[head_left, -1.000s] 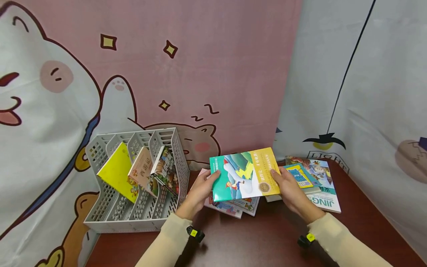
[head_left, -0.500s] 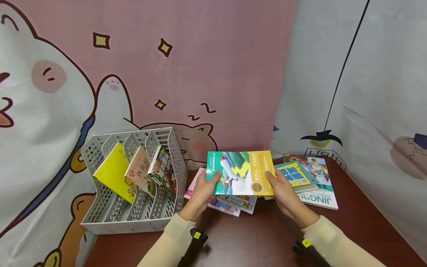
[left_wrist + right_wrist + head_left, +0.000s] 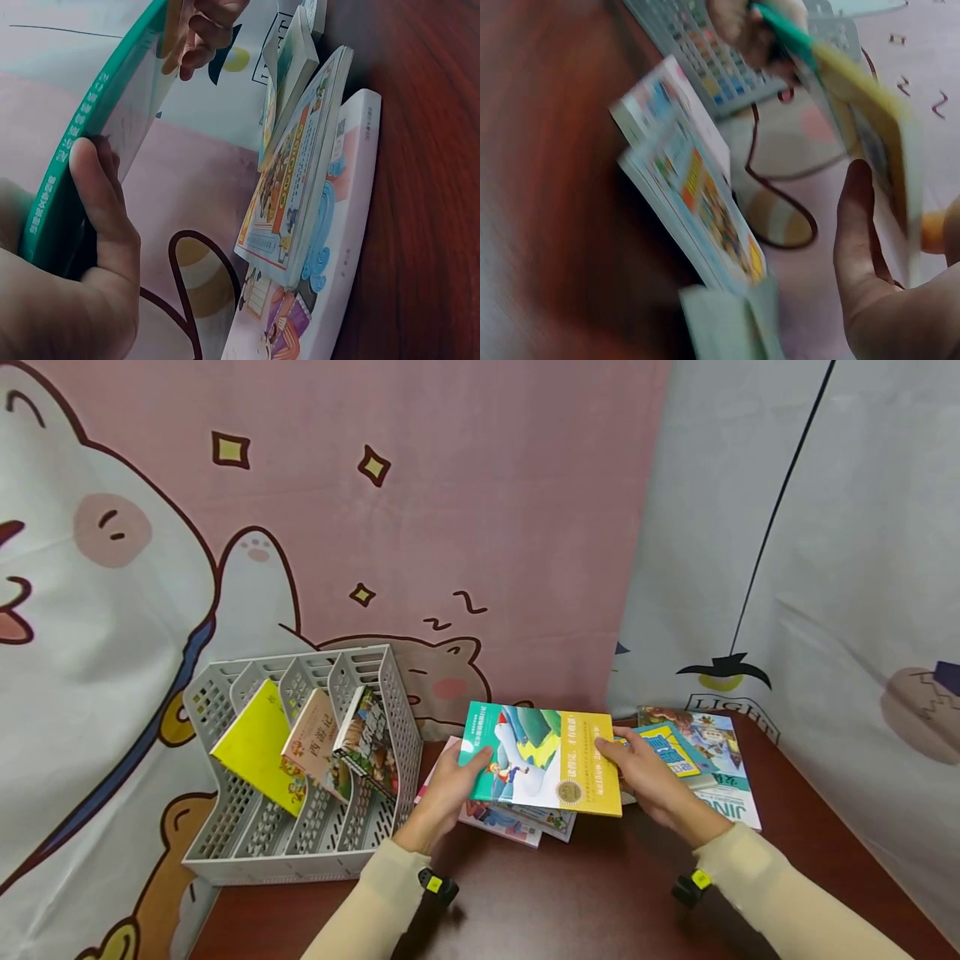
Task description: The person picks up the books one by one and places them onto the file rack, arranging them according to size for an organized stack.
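1. Picture book (image 3: 525,756), green and yellow with a large white bird on its cover, is held in the air to the right of the rack (image 3: 285,866), clear of the pile below it.
2. Its green end, the one nearer the rack, is gripped by the left hand (image 3: 446,785), with the thumb laid over the cover and the hand bent round the edge.
3. Its yellow end, farther from the rack, is pinched lightly by the right hand (image 3: 648,781), between a nearly straight thumb and the fingers; the gap between them is only about as wide as the book is thick.
4. Just to the right of the rack, beneath the held book, a pink book (image 3: 498,833) is laid flat on the worktop (image 3: 570,893), with a comic book (image 3: 289,180) stacked on it.
5. Farther right of the rack, a blue book (image 3: 675,752) is seen overlapping a large book (image 3: 731,760) with a painted scene; both are partly hidden by the right arm.
6. Inside the rack, a yellow book (image 3: 258,747), a peach book (image 3: 318,735) and a dark book (image 3: 375,743) are propped at a slant, in that order from left to right.
7. Behind the rack, a pink cloth (image 3: 487,510) printed with cartoon animals is hung.
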### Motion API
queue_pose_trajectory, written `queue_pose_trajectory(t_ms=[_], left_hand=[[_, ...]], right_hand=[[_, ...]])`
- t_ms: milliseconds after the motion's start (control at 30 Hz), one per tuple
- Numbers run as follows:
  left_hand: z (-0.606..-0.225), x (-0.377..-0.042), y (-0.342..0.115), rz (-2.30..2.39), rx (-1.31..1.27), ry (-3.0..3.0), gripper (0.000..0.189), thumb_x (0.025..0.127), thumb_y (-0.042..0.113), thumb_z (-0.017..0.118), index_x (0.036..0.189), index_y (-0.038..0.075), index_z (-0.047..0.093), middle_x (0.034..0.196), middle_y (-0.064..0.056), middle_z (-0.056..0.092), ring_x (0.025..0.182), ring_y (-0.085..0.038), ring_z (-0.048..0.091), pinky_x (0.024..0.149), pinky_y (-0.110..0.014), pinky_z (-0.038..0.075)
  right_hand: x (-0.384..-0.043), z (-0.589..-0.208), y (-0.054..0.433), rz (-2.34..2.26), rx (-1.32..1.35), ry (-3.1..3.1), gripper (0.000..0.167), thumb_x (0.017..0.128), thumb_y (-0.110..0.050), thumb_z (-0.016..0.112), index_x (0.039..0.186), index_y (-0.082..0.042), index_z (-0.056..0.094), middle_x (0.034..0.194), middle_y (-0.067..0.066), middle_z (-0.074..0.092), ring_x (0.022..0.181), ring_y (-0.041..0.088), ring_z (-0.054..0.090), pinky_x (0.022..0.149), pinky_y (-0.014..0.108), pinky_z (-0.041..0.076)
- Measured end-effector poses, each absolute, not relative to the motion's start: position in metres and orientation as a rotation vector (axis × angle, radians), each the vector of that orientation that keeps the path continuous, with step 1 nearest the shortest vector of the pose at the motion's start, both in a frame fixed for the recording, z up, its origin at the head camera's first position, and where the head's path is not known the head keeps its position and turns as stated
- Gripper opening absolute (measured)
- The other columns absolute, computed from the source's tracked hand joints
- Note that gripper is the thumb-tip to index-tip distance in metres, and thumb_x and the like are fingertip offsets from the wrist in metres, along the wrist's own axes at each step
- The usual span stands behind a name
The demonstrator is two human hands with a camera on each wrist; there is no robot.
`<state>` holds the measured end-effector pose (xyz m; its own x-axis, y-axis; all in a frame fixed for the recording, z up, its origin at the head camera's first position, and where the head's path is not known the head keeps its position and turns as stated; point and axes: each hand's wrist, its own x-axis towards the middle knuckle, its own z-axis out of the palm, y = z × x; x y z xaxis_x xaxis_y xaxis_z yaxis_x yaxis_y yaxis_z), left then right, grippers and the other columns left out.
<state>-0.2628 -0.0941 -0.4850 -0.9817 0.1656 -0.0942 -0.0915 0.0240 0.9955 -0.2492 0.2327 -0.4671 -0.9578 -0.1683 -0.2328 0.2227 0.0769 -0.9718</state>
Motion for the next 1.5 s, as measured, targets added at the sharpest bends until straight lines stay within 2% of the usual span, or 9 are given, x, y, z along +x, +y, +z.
queue_pose_trajectory(t_ms=[100, 200, 267, 367, 500, 800, 1100, 1333, 1500], left_hand=[[-0.486, -0.263, -0.096, 2.028, 0.106, 2.098, 0.055, 0.112, 0.04, 0.067, 0.15, 0.002, 0.056, 0.111, -0.011, 0.08, 0.086, -0.015, 0.081, 0.077, -0.032, 0.068], [-0.487, -0.263, -0.096, 1.99, 0.122, 2.06, 0.054, 0.111, 0.04, 0.069, 0.15, 0.004, 0.057, 0.112, -0.011, 0.08, 0.087, -0.017, 0.081, 0.077, -0.033, 0.069], [-0.488, -0.263, -0.096, 1.967, 0.143, 2.048, 0.054, 0.11, 0.039, 0.07, 0.15, 0.004, 0.058, 0.11, -0.011, 0.079, 0.086, -0.017, 0.081, 0.077, -0.033, 0.069], [-0.489, -0.263, -0.096, 1.944, 0.174, 2.019, 0.053, 0.11, 0.038, 0.07, 0.149, 0.005, 0.058, 0.109, -0.01, 0.08, 0.087, -0.018, 0.081, 0.077, -0.033, 0.068], [-0.489, -0.264, -0.096, 1.936, 0.231, 1.992, 0.052, 0.11, 0.037, 0.07, 0.15, 0.006, 0.059, 0.111, -0.011, 0.08, 0.089, -0.019, 0.081, 0.078, -0.033, 0.068], [-0.49, -0.265, -0.098, 1.924, 0.24, 1.983, 0.05, 0.111, 0.038, 0.069, 0.149, 0.006, 0.06, 0.11, -0.01, 0.08, 0.088, -0.018, 0.081, 0.076, -0.033, 0.068], [-0.484, -0.267, -0.105, 1.904, 0.208, 2.02, 0.055, 0.11, 0.043, 0.068, 0.148, 0.004, 0.061, 0.104, -0.005, 0.081, 0.085, -0.015, 0.079, 0.075, -0.03, 0.066], [-0.475, -0.271, -0.109, 2.057, 0.227, 1.925, 0.057, 0.111, 0.045, 0.066, 0.152, 0.007, 0.058, 0.102, -0.006, 0.08, 0.072, -0.016, 0.077, 0.072, -0.037, 0.067], [-0.463, -0.273, -0.103, 2.228, 0.214, 1.91, 0.055, 0.11, 0.049, 0.067, 0.146, 0.008, 0.062, 0.103, -0.007, 0.082, 0.08, -0.018, 0.082, 0.076, -0.042, 0.069]], right_hand=[[-0.264, -0.46, 0.245, -1.881, 0.014, 2.135, 0.075, 0.117, -0.043, 0.055, 0.172, -0.008, 0.018, 0.13, 0.01, 0.073, 0.1, 0.016, 0.079, 0.086, 0.036, 0.067], [-0.277, -0.455, 0.255, -1.77, -0.06, 2.19, 0.069, 0.117, -0.041, 0.055, 0.17, -0.006, 0.029, 0.14, 0.016, 0.067, 0.104, 0.018, 0.077, 0.088, 0.038, 0.067], [-0.285, -0.452, 0.26, -1.669, -0.134, 2.223, 0.063, 0.117, -0.041, 0.055, 0.166, -0.004, 0.04, 0.138, 0.017, 0.069, 0.103, 0.02, 0.077, 0.088, 0.038, 0.067], [-0.292, -0.449, 0.263, -1.526, -0.23, 2.218, 0.056, 0.116, -0.042, 0.057, 0.157, -0.004, 0.056, 0.125, 0.016, 0.076, 0.097, 0.024, 0.079, 0.085, 0.037, 0.066], [-0.296, -0.446, 0.262, -1.402, -0.342, 2.123, 0.052, 0.117, -0.043, 0.056, 0.149, -0.003, 0.063, 0.115, 0.014, 0.08, 0.092, 0.026, 0.082, 0.083, 0.036, 0.067], [-0.292, -0.449, 0.26, -1.451, -0.495, 1.932, 0.048, 0.121, -0.038, 0.044, 0.141, 0.003, 0.06, 0.118, 0.017, 0.08, 0.095, 0.028, 0.084, 0.083, 0.042, 0.07], [-0.286, -0.458, 0.258, -1.547, -0.476, 1.991, 0.047, 0.12, -0.04, 0.048, 0.139, 0.002, 0.059, 0.115, 0.017, 0.08, 0.093, 0.03, 0.084, 0.081, 0.043, 0.07], [-0.276, -0.464, 0.258, -1.708, -0.45, 2.032, 0.047, 0.121, -0.041, 0.044, 0.133, 0.003, 0.056, 0.108, 0.011, 0.078, 0.091, 0.026, 0.083, 0.08, 0.041, 0.07], [-0.265, -0.472, 0.246, -1.839, -0.4, 2.089, 0.046, 0.12, -0.045, 0.045, 0.128, -0.001, 0.056, 0.102, 0.007, 0.076, 0.085, 0.022, 0.08, 0.075, 0.037, 0.068]])
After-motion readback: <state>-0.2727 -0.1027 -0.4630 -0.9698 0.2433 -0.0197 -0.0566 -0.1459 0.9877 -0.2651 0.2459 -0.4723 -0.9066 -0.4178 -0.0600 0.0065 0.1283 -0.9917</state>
